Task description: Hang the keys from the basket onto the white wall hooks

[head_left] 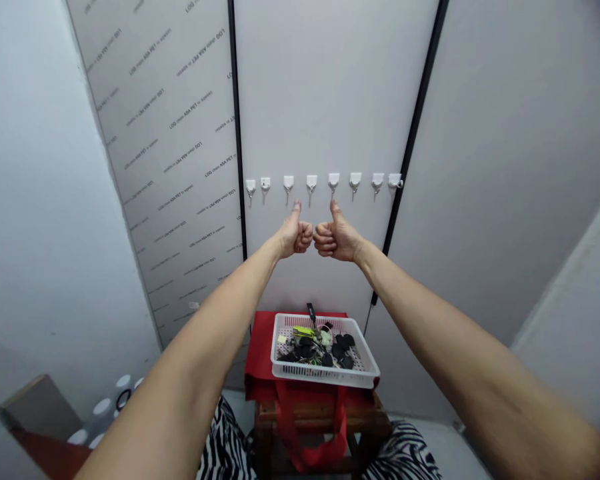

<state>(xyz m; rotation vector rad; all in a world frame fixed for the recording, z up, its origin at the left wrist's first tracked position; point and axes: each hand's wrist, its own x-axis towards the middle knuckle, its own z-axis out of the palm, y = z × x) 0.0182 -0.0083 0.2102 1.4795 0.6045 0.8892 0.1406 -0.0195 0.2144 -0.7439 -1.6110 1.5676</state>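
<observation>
Both arms reach forward toward the white panel (pixel 330 87). My left hand (pixel 295 235) is a fist with its thumb pointing up, and nothing shows in it. Close beside it, my right hand (pixel 337 237) makes the same fist, thumb raised, with no object visible. The knuckles face each other with a narrow gap between them. Just above the thumbs runs a row of several white wall hooks (pixel 311 181) with small metal prongs. Below the hands sits a white plastic basket (pixel 325 381) holding keys (pixel 313 350) with black heads and a yellow-green item (pixel 303 331).
The basket rests on a red bag (pixel 260 353) laid over a wooden stool (pixel 270 417), its strap hanging in front. Black strips (pixel 238 133) edge the panel. At lower left are a cardboard box (pixel 43 407) and several white-capped containers (pixel 101 408).
</observation>
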